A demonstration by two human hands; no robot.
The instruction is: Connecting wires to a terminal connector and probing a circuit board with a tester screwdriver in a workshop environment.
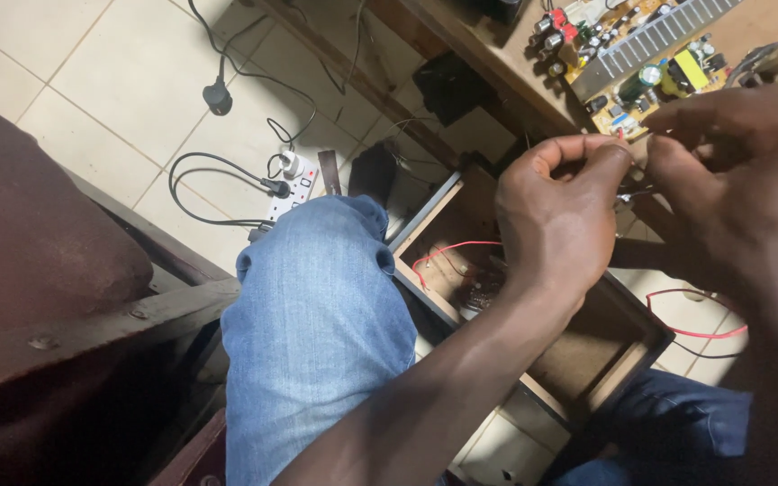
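You pinch a small metal part (630, 192), too small to make out, between both hands above the open wooden box (587, 360). Your left hand (556, 220) clenches thumb and forefinger on it; your right hand (731, 180), at three o'clock, grips its other end. A red wire (447, 249) loops inside the box. A circuit board (641, 54) lies at twelve o'clock, a power strip (292, 187) at nine o'clock.

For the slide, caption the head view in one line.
Both hands, left hand and right hand, pinch a small wire end above an open wooden box.
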